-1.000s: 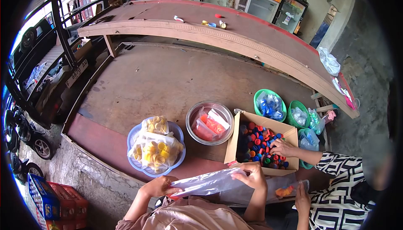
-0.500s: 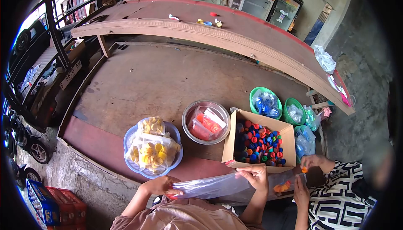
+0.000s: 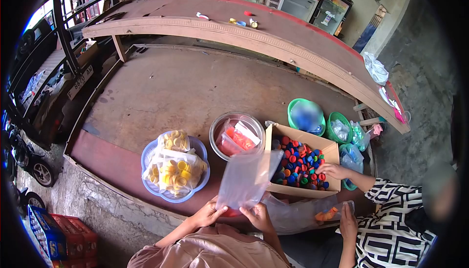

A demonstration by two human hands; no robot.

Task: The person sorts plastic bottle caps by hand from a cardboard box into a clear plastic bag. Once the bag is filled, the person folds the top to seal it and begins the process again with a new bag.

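A clear plastic bag (image 3: 246,180) stands up flat in front of me, its upper end leaning over the steel bowl's rim and the box's left side. My left hand (image 3: 209,214) pinches its lower left corner. At the lower right corner, my right hand (image 3: 256,217) grips the same bag between thumb and fingers. Something red shows behind the bag's lower edge, too hidden to name. The cardboard box (image 3: 337,163) of red, blue, green and orange bottle caps (image 3: 298,165) stands just beyond my right hand.
A co-worker's hand (image 3: 334,171) reaches over the caps; their other hand (image 3: 348,224) holds a clear bag with orange caps (image 3: 326,214). A blue basket (image 3: 207,170) of bagged yellow caps and a steel bowl (image 3: 213,138) with red bagged pieces stand left. Green baskets (image 3: 291,121) stand behind the box.
My hands have come closer together, and the bag, stretched sideways before, now stands upright between them. The co-worker's hand with an orange cap has moved from their bag to the box.
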